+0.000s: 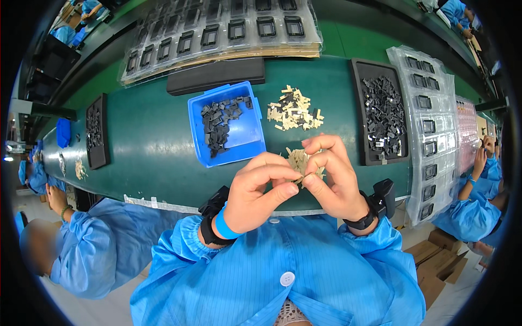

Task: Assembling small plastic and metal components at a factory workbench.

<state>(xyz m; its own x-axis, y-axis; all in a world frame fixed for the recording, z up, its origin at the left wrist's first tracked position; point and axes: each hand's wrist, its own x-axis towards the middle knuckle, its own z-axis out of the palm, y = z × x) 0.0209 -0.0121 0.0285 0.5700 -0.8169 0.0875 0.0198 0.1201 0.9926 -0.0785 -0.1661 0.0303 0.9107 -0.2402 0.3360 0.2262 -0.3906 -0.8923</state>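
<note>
My left hand (253,191) and my right hand (338,183) meet over the near part of the green table. Thumbs and index fingers pinch together at one spot, and whatever they hold is too small and covered to make out. Just behind the fingertips lies a pile of thin cream-coloured strips (297,158), partly hidden by my hands. Beyond my left hand stands a blue plastic bin (243,137) with many small black parts (216,133) along its left and far sides. Farther back, to the right of the bin, is a loose heap of cream and black pieces (294,110).
A black tray (358,81) of small black parts stands at right, beside clear blister trays (416,130) with black frames. More blister trays (223,46) are stacked at the back, behind a long black block (215,75). Co-workers in blue sit left (109,244) and right (470,214).
</note>
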